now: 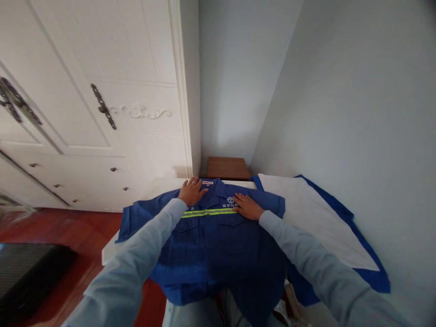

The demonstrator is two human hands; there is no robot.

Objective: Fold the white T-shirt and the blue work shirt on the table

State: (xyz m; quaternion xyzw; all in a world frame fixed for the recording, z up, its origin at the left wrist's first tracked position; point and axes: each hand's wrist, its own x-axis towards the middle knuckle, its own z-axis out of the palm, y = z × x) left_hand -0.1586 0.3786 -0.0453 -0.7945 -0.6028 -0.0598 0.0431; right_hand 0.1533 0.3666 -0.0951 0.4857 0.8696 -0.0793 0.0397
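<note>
1. Left hand (192, 191) lies flat and loose, gripping nothing, at the shirt's eleven o'clock, beside the pointed collar (218, 193).
2. Right hand (249, 207) rests open-palmed at two o'clock, touching the chest.
3. Creased blue shirt (209, 243), boxy pockets (233, 221), yellow-green stripe (220, 211): six o'clock, across the white worktop (109, 251).
4. Smooth white-and-blue cloth (316, 218): four o'clock.
</note>
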